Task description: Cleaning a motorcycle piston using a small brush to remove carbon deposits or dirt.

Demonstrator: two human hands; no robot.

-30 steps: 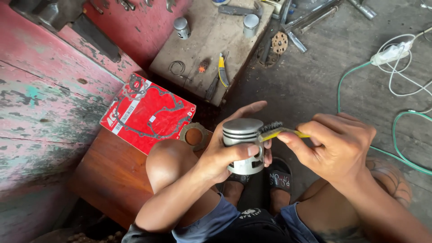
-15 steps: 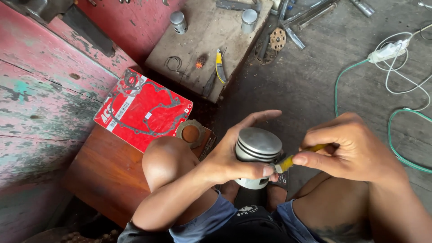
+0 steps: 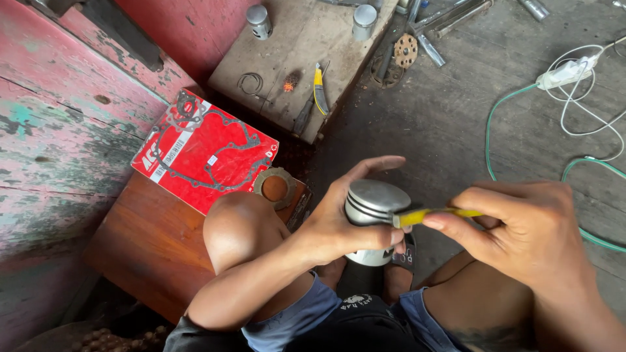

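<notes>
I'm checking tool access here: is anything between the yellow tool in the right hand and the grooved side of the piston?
Nothing visible. The left hand grips the piston from its left and lower side, leaving the grooved side facing the right hand bare. The yellow tool already has its tip at that side, just above the left thumb.

The left hand (image 3: 342,225) comes in from the lower left, the forearm lying over the bare left knee. Its fingers are curled, the thumb closed in front and the index finger stretched out above. The right hand (image 3: 521,231) comes from the lower right, with thumb and index finger pinched together, pointing left.
</notes>
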